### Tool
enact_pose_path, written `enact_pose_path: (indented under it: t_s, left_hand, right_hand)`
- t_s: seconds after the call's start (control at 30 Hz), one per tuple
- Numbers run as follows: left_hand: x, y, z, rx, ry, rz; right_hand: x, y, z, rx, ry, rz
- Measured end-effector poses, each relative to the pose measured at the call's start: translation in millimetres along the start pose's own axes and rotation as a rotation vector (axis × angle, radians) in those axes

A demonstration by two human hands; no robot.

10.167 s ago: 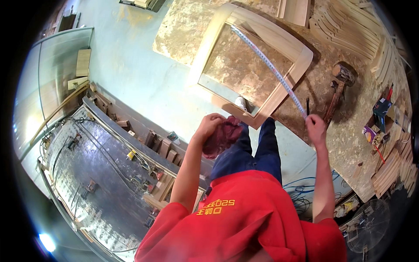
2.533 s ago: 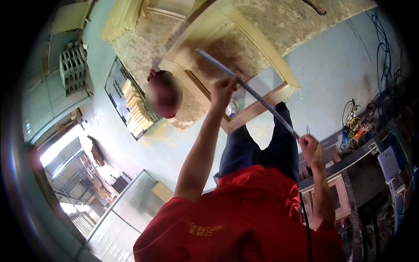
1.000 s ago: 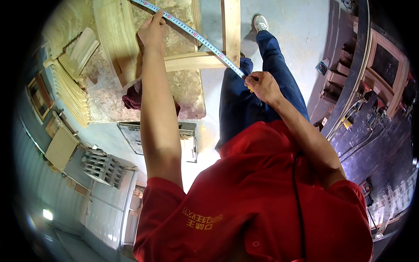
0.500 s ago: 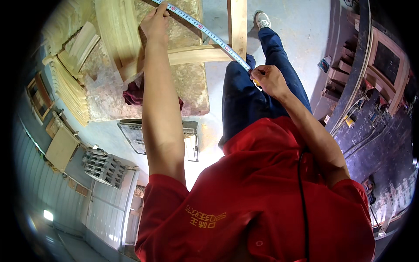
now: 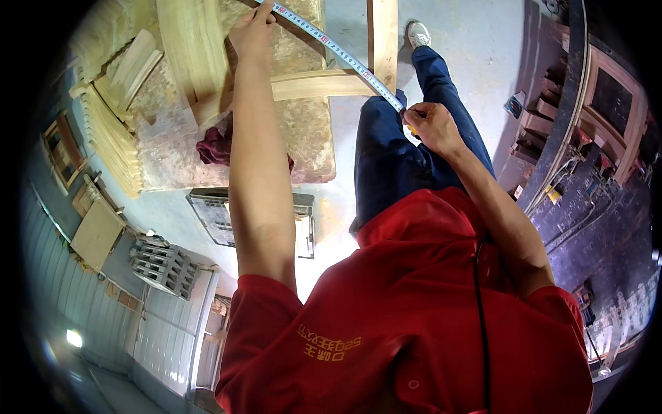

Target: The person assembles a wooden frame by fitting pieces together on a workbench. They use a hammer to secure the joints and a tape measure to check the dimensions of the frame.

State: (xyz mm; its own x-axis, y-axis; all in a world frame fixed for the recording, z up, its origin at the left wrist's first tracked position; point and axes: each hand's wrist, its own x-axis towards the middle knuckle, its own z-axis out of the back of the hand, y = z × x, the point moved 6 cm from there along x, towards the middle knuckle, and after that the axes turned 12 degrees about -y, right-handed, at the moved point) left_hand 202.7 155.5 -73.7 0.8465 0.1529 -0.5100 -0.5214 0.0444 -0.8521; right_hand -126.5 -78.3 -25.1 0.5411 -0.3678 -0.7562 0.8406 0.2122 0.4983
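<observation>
A tape measure (image 5: 343, 54) is pulled out between my hands, its pale blue blade running slantwise over a wooden frame. My left hand (image 5: 252, 31) pinches the blade toward its far end at the top of the view. Lower right, in front of my thigh, my right hand (image 5: 433, 128) is closed round the tape's case, of which only a bit of yellow shows. Beneath the blade, a curved wooden rail (image 5: 321, 85) meets an upright wooden piece (image 5: 383, 48). The blade crosses close to that joint.
The frame rests partly on a worn worktable (image 5: 310, 148). On it lie stacked curved wood strips (image 5: 103, 138), wide planks (image 5: 195, 48) and a dark red cloth (image 5: 215, 146). A grey plastic pallet stack (image 5: 164, 268) stands on the left. Right, a dark bench (image 5: 586, 221) carries a wooden frame.
Both hands and the tape stay in nearly the same pose. The whole scene has shifted slightly to the right in the view.
</observation>
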Motion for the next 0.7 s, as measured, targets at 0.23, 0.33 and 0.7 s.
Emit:
enact_pose_path:
  t_s: [0.23, 0.33, 0.7]
  left_hand:
    - [-130.5, -29.2, 9.7, 1.072, 0.248, -0.950]
    - [-169.9, -17.8, 17.2, 1.259, 0.387, -0.938]
    - [-166.4, -4.6, -69.1, 1.263, 0.215, -0.833]
  right_hand:
    - [-17.4, -6.4, 30.6, -0.132, 0.018, 0.156]
    - [-31.6, -4.5, 56.5, -0.067, -0.090, 0.130]
    - [14.9, 18.7, 145.3, -0.225, -0.213, 0.298]
